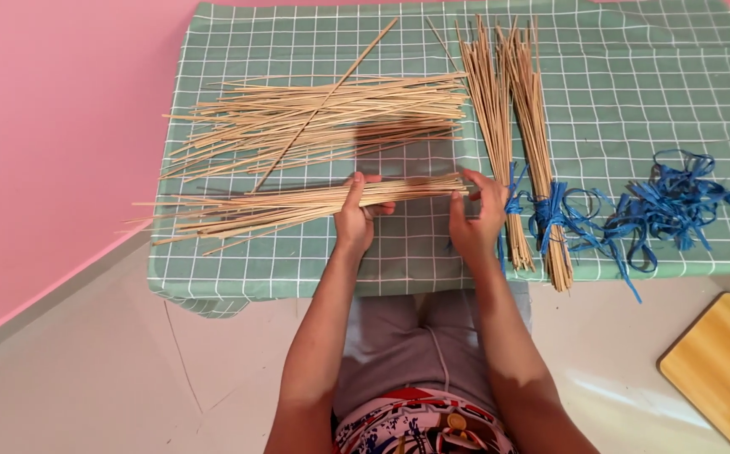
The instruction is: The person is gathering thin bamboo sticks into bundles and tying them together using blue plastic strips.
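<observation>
From the head camera, looking straight down: the green checked cloth (634, 101) covers the table, and everything gets placed off that cloth.

Near the cloth's front edge, a bundle of thin bamboo sticks (297, 204) lies crosswise, fanning out loose toward the cloth's left end and beyond its edge. The left hand (358, 214) is wrapped around the bundle past its middle, fingers curled over the top, thumb side underneath, a firm closed grasp. The right hand (478, 220) sits at the bundle's right tip, fingers upright and together, palm turned toward the stick ends and touching them. Whether it pinches any stick, I can't tell.

Further back on the cloth, beyond the held bundle, a loose pile of sticks (323, 118) lies spread out sideways, with one long stick crossing it on a slant.

Just right of the right hand, two tied bundles (520, 126) run from the cloth's far edge to its front, overhanging the front edge a little, each bound low down with blue strip. Right of those, toward the cloth's right end, a tangle of blue ribbon strips (667, 206) lies heaped, with loops trailing over the front edge.

Off the cloth, below its right front corner, a yellow wooden board (714, 361) rests on the pale floor. A pink wall sits left of the cloth.
</observation>
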